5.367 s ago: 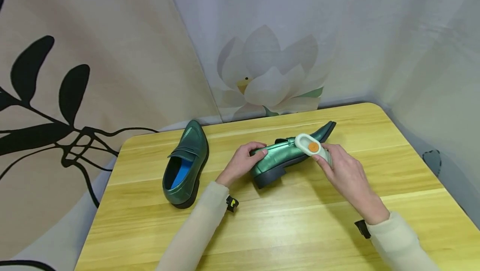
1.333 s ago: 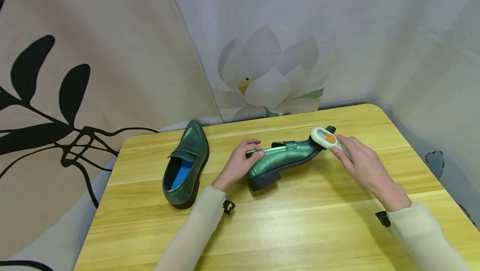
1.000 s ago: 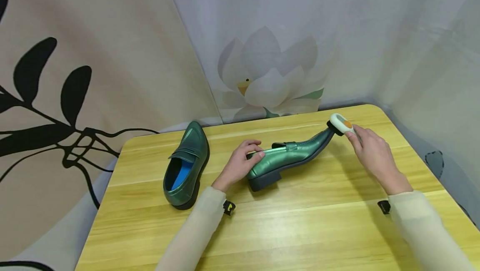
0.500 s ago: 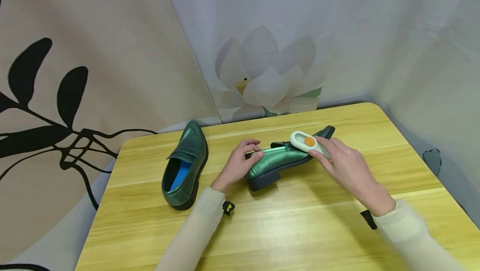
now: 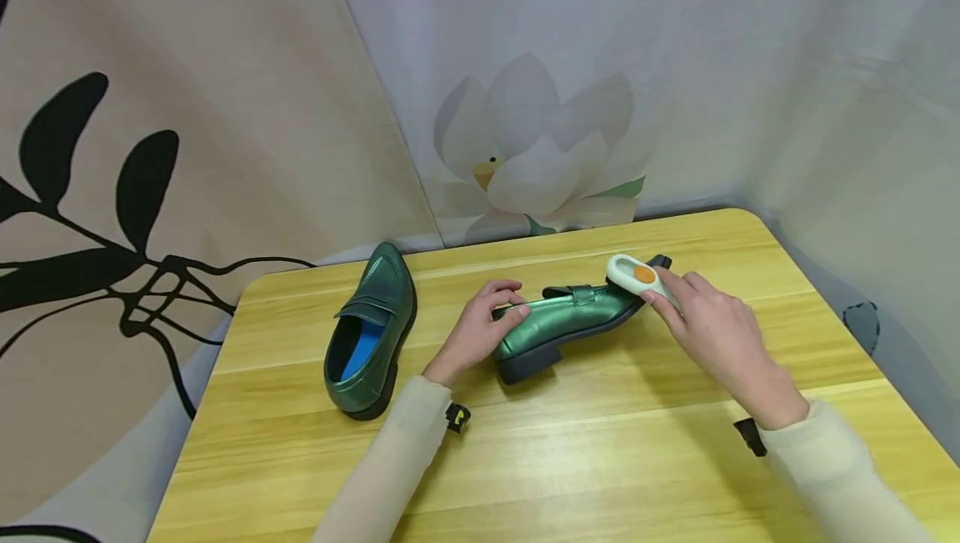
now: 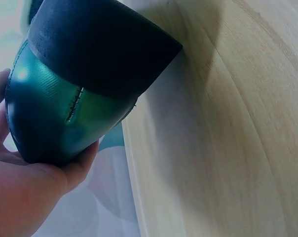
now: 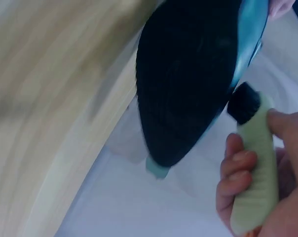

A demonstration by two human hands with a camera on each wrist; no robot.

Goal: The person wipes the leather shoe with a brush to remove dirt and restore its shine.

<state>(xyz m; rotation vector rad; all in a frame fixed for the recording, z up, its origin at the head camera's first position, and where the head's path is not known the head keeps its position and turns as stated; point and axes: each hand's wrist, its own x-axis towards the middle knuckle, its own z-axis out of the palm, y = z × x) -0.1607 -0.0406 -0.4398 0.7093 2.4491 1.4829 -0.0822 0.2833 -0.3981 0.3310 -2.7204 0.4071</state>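
A green metallic loafer with a black sole is held tilted over the table, toe pointing right and raised. My left hand grips it by the heel opening; in the left wrist view the thumb and fingers wrap the heel's back. In my right hand is a shoe brush with a pale handle and an orange button. Its dark bristles meet the side of the loafer near the toe, as the right wrist view shows. The brush partly hides the toe in the head view.
The matching green loafer, with a blue insole, stands upright on the wooden table to the left. A patterned curtain hangs behind the table's back edge.
The brush in my right hand has gone back and forth along the loafer: out to the toe tip, back toward the strap, now slightly toward the toe again. My left hand keeps its grip.
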